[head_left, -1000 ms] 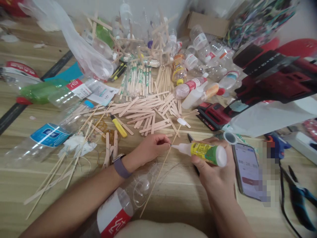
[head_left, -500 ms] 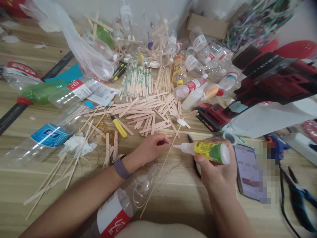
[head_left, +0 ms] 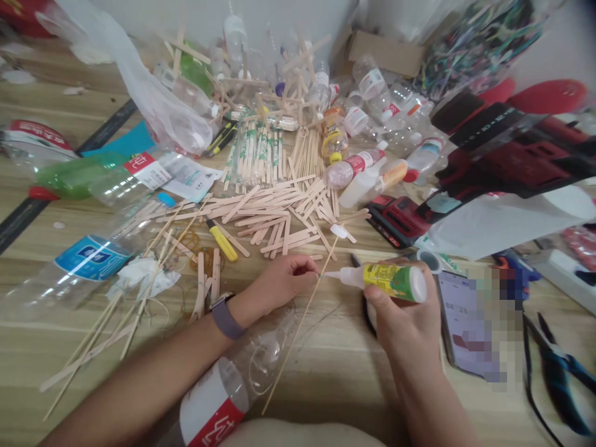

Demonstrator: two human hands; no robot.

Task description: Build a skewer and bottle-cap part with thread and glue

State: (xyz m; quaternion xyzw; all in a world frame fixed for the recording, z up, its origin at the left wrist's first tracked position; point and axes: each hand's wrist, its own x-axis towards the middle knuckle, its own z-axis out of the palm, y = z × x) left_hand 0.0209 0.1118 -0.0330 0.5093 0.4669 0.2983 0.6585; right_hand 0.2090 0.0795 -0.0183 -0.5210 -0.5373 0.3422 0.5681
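My right hand point(head_left: 405, 316) is wrapped around a glue bottle point(head_left: 391, 282) with a yellow and green label, held on its side. Its white nozzle points left, and the tip meets or nearly meets a thin bamboo skewer point(head_left: 295, 338). Thumb and forefinger of my left hand point(head_left: 291, 276) are pinched together right beside the skewer at that spot. What they pinch is too small to make out. A small dark greenish mark, perhaps thread, shows on the skewer there. Its upper end lies by a small white piece point(head_left: 338, 231). Under my left forearm lies a clear plastic bottle point(head_left: 212, 397).
Loose craft sticks point(head_left: 265, 211) are heaped ahead, with a yellow-handled tool point(head_left: 222, 241) beside them. A red and black power drill point(head_left: 503, 155) stands at the right. Nearby lie a phone point(head_left: 465, 323) and pliers point(head_left: 559, 366). Plastic bottles crowd the back and left.
The view has shifted very slightly. Both hands, the glue bottle and the skewer keep the same positions relative to each other.
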